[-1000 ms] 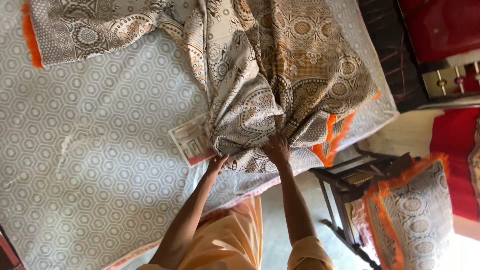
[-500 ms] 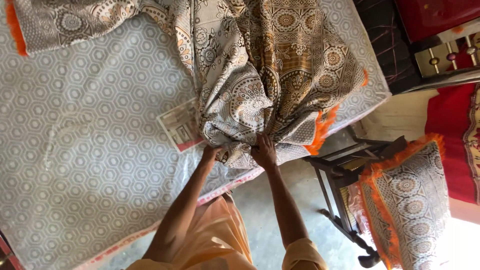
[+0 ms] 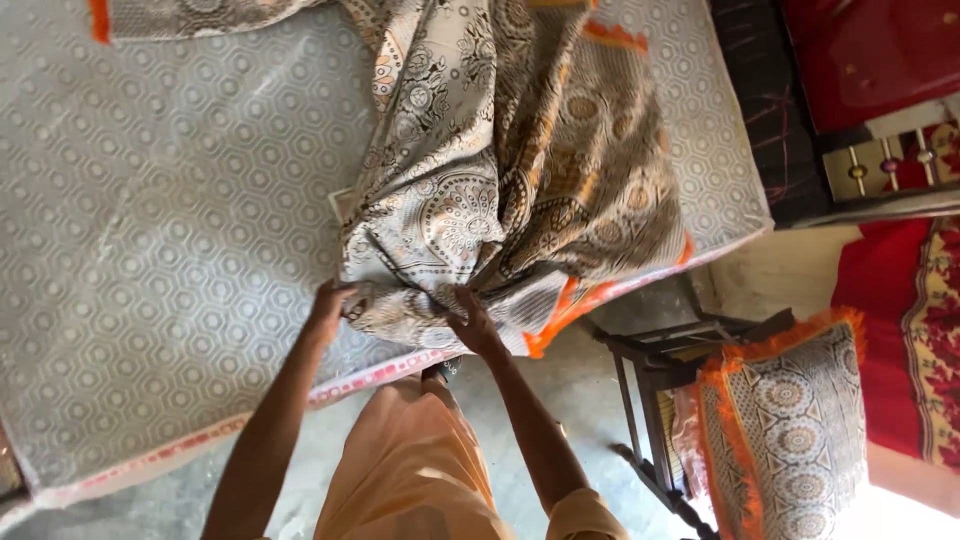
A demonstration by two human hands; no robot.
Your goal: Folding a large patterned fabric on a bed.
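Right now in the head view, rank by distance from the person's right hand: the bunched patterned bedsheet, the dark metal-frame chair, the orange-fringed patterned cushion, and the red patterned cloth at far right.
From the right hand:
1. Bunched patterned bedsheet, in its grip.
2. Dark metal-frame chair, to its right.
3. Orange-fringed patterned cushion, lower right.
4. Red patterned cloth, at the right edge.

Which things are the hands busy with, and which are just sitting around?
In use:
- patterned bedsheet, bunched up, orange fringe
- left hand, gripping its edge
- right hand, gripping its edge
- mattress with hexagon cover, under the sheet

Just lying about:
- matching pillow on the dark chair
- red cloth at the right
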